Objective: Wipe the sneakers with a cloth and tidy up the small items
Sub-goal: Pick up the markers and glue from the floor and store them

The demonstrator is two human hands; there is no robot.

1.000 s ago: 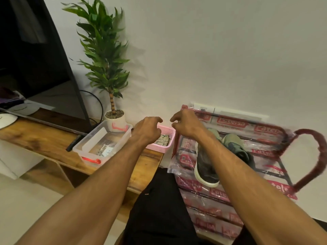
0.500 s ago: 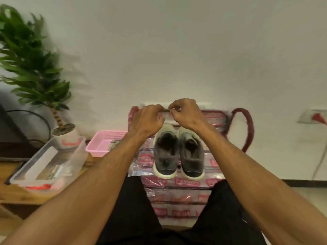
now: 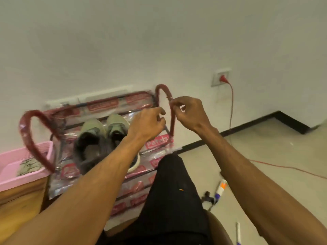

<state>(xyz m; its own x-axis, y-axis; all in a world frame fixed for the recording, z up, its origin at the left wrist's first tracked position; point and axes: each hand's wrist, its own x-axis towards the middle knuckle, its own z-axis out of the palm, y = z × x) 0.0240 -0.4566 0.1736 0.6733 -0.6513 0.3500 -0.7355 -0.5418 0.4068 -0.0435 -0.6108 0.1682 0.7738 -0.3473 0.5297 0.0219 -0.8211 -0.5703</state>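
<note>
Hands shifted right; right hand (image 3: 191, 114) fingers pinch handle (image 3: 172, 126), left hand (image 3: 148, 124) hold unclear; sneakers (image 3: 99, 137) toes toward wall (image 3: 159, 41)

Right hand (image 3: 189, 112) pinches the red handle (image 3: 172, 124) — sneakers (image 3: 92, 137) below; left hand (image 3: 148, 124) curled.

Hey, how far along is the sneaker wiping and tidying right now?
Nothing looks done yet. In hand: the right hand pinches the bag's red handle, left hand curled beside it. Left: wiping the sneakers, with no cloth in view, and gathering the small items on the floor.
</note>
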